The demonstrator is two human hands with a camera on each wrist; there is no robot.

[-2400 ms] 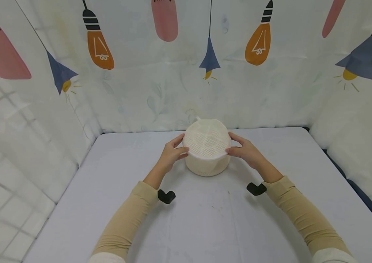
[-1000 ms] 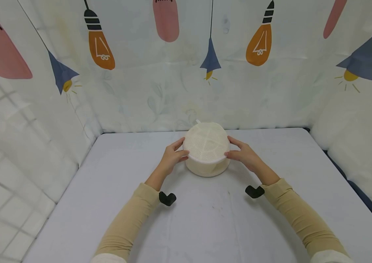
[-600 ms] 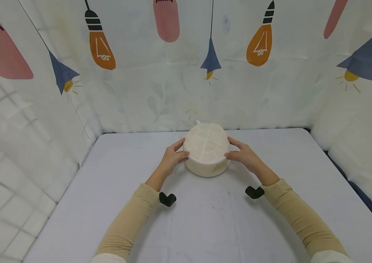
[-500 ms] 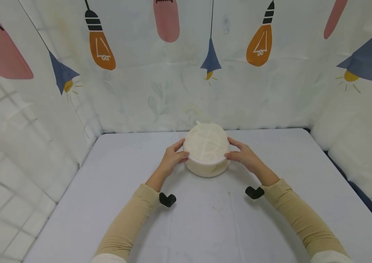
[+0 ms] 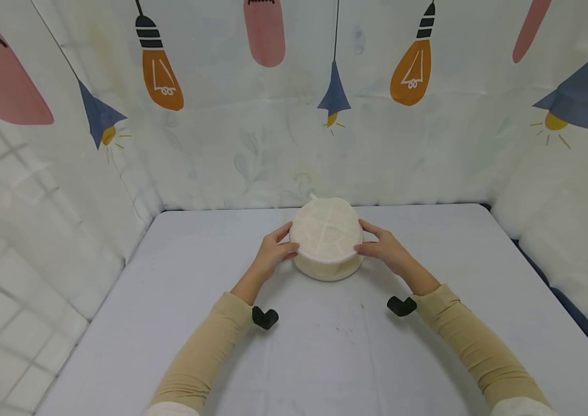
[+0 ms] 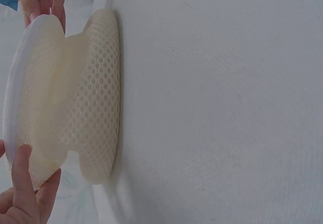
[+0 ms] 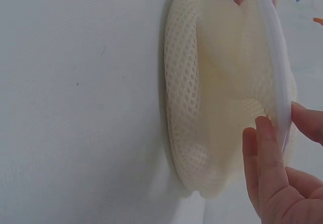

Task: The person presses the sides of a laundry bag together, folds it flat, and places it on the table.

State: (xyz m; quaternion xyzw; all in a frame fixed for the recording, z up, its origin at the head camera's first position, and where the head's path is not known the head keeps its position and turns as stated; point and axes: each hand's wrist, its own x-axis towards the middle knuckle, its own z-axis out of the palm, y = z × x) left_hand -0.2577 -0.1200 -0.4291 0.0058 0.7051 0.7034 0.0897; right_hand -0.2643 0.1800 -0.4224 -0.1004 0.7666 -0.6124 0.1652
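A round, cream mesh laundry bag (image 5: 327, 231) stands at the far middle of the table, its flat top facing up and tilted toward me. My left hand (image 5: 272, 252) pinches the top rim at the left, thumb and fingers on either side of the edge. At the right, my right hand (image 5: 384, 248) pinches the same rim. In the left wrist view the soft side wall (image 6: 96, 93) sags inward between the raised top and the base on the table. A white zip band (image 7: 275, 47) runs round the top edge in the right wrist view.
The table (image 5: 320, 352) has a white cover with a few small specks. Behind it hangs a white cloth wall (image 5: 211, 144) printed with lamps and bulbs, close behind the bag. Cloth walls also stand at both sides. A black wrist mount (image 5: 265, 318) sits by the left cuff.
Both hands have brought the bag's top lower and slightly toward me, so its side wall is squashed shorter. The base has stayed in place, and both grips are kept.
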